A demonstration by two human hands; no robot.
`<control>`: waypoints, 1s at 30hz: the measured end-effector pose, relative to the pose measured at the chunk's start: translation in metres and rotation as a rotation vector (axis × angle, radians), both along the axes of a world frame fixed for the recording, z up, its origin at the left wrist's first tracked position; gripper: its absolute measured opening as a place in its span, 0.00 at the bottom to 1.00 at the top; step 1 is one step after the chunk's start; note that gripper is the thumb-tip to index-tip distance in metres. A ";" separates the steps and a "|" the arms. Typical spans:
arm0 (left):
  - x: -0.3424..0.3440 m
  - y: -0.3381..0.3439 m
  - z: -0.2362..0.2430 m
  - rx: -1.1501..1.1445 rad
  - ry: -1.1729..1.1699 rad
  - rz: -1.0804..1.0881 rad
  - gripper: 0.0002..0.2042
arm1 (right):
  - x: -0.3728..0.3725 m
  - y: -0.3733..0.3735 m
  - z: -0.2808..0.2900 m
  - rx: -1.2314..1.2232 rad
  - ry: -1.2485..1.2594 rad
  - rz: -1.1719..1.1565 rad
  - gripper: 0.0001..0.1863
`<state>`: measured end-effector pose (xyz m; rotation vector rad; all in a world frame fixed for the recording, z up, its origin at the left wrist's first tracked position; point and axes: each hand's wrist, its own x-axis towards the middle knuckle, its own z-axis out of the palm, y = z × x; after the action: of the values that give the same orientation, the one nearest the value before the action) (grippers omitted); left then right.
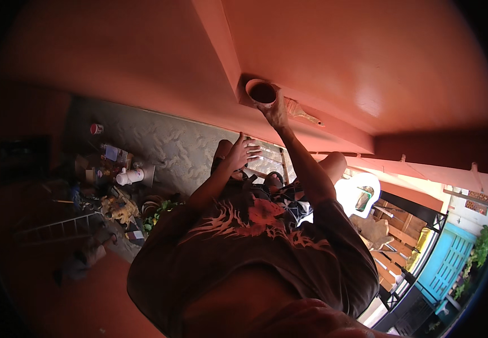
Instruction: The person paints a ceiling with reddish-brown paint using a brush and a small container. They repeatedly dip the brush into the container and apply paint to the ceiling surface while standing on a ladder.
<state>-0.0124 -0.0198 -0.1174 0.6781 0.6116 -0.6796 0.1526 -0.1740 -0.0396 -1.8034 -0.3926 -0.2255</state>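
Observation:
My right hand [276,114] reaches up to the ledge, its fingers wrapped round a round paint container [249,92] with dark reddish contents. The container is at the inner corner of the ledge, against the orange-red wall. Just right of that hand a paintbrush [298,111] lies on the ledge [342,135], its bristle end toward the hand and its handle pointing right. Lower and to the left, my left hand [243,153] is held near my knee with its fingers spread, holding nothing.
Orange-red walls [311,45] rise ahead. Far below is a patterned grey floor [165,146] with a small red-and-white bucket [96,129], a white container [129,176] and assorted clutter. A ladder [58,228] lies at left. Lower right are a white plastic chair [362,191] and a blue gate [447,256].

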 end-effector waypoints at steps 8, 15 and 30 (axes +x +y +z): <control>-0.016 0.016 0.007 0.147 0.101 -0.098 0.34 | -0.016 0.015 0.002 -0.149 0.004 -0.223 0.51; -0.019 0.022 -0.006 0.265 0.050 -0.399 0.27 | -0.025 0.008 0.002 -0.177 0.052 -0.264 0.56; -0.116 0.005 -0.104 0.615 -0.659 -1.888 0.42 | -0.156 -0.160 0.039 -0.314 0.087 -1.017 0.24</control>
<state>-0.1280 -0.0147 -0.2215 1.9602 -0.7213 -1.8713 -0.0039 -0.3340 -0.0009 -2.1787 0.6232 -0.8150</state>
